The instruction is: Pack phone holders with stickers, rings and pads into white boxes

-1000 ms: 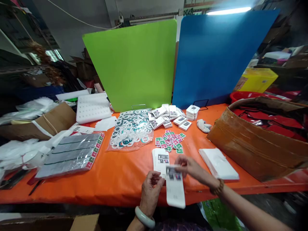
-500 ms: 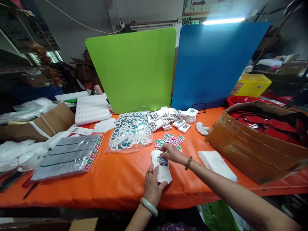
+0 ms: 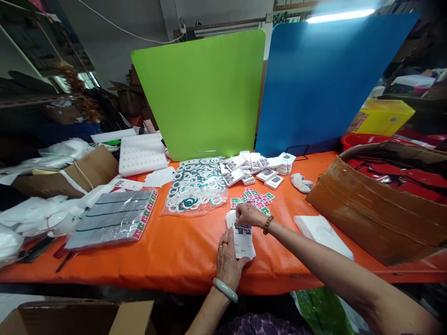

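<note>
A stack of white printed leaflets lies near the front edge of the orange table. Along its left side and lower end my left hand is wrapped, with the thumb at the bottom edge. My right hand is closed over the upper end of the stack, its fingers bent down against the top leaflet; what the fingertips pinch is hidden. Just behind it lies a loose pile of pink and green square labels. Farther back are several small bundles of folded white leaflets.
Left of the hands lie a clear bag of ring-shaped pieces and a plastic-wrapped grey pack. To the right are a white sheet stack, a glove-like white cloth and a big cardboard box. Green and blue boards stand behind.
The right hand's fingers have curled in and pressed down at the top of the stack. The left hand keeps its hold. The whole view has shifted slightly.
</note>
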### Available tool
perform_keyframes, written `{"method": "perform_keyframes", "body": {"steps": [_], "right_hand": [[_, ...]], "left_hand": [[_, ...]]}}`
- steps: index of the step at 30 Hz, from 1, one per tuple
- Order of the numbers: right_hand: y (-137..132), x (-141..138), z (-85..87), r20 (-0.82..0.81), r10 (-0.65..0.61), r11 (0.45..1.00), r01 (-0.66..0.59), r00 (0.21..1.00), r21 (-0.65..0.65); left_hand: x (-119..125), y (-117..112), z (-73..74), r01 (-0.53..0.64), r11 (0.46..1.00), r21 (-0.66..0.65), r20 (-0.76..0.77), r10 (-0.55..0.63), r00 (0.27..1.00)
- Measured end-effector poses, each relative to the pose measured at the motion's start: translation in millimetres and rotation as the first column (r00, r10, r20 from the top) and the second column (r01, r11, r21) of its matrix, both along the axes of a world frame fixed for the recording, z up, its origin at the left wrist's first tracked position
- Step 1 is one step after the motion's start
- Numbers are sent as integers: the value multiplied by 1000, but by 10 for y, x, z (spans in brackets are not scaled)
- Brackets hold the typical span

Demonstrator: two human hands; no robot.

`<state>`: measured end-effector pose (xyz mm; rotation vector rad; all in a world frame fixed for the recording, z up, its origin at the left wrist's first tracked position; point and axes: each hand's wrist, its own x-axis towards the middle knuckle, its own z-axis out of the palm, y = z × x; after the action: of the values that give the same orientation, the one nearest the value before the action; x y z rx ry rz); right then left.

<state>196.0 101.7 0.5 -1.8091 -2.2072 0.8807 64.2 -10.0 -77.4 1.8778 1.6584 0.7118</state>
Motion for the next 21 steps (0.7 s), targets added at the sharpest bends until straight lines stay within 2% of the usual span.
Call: {"method": "perform_keyframes", "body": {"steps": [4,7,9,10,12,14,15,18,21], "right_hand": [[-120,159,154,-136,-45,999,49,990,20],[-285,276,213,-250,-45,998,36,967,-42],[-401,334,203,-368,-61,993,17,928,-120],[-456,356,184,-465,-89,984,6,881,-176],[-558,385,130,-675,-186,955,-31,714,-296],[-653,384,78,-795,-275,922,-86,540,-378],[-701,372,63,-816,-291,915,-105,500,-391],[-836,293,76,-832,-263,916,-144,488,-374],[-917,212,143,-811,-123,970,-102,572,-219]], "left_hand": [[27,-8,139,-30,991,130,128,13,992],[10,22,253,-67,979,193,247,18,969],[-10,39,305,-81,980,181,323,19,946],[-17,43,324,-84,983,166,350,21,936],[-20,36,361,-68,986,152,347,12,938],[-4,11,401,-39,986,164,269,-7,963],[11,-9,421,-19,987,160,213,-16,977],[72,-107,455,80,997,17,54,-81,995],[122,-253,425,170,980,-101,-15,-172,985]]}}
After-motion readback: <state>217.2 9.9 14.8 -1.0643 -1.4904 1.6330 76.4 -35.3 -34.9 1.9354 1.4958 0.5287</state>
